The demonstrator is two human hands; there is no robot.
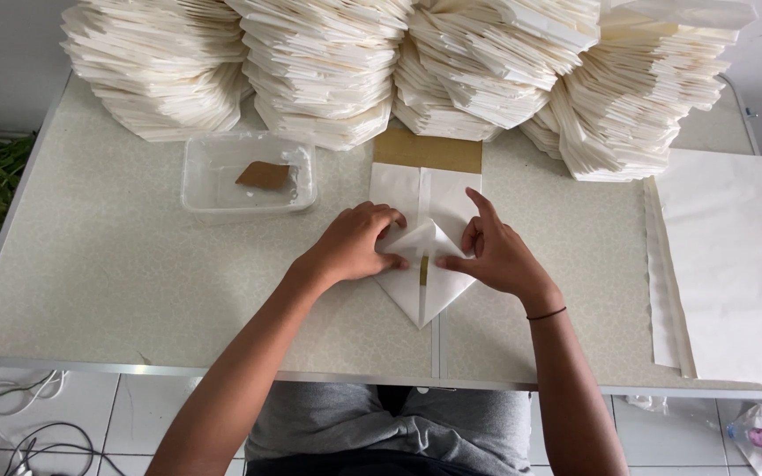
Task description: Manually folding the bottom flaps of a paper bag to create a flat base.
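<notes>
— Nearest the table's front edge, what are the hands doing?

— Both press on a white paper piece with a folded, pointed lower end (422, 264), lying flat at the middle of the pale speckled table (116, 264). The left hand (354, 245) lies curled over the left flap, fingertips down on it. The right hand (491, 251) pinches the right flap between thumb and bent fingers, index finger raised. Neither hand lifts the paper; they hold it down.

— How far along is that piece, would you say?

— Partly folded, I judge. The lower end already comes to a point, with two flaps meeting at a centre seam where a thin brown strip shows. The upper end still lies open and flat, ending in a brown band (427, 152).

— And beyond it?

— To the left, a clear shallow plastic tray (213, 203) holds a small brown card piece (264, 175). To the right, a stack of flat white paper sheets (734, 264) lies unfolded, so much seems left. Along the far edge stand tall piles of folded white paper items (399, 62), which look like finished ones.
</notes>
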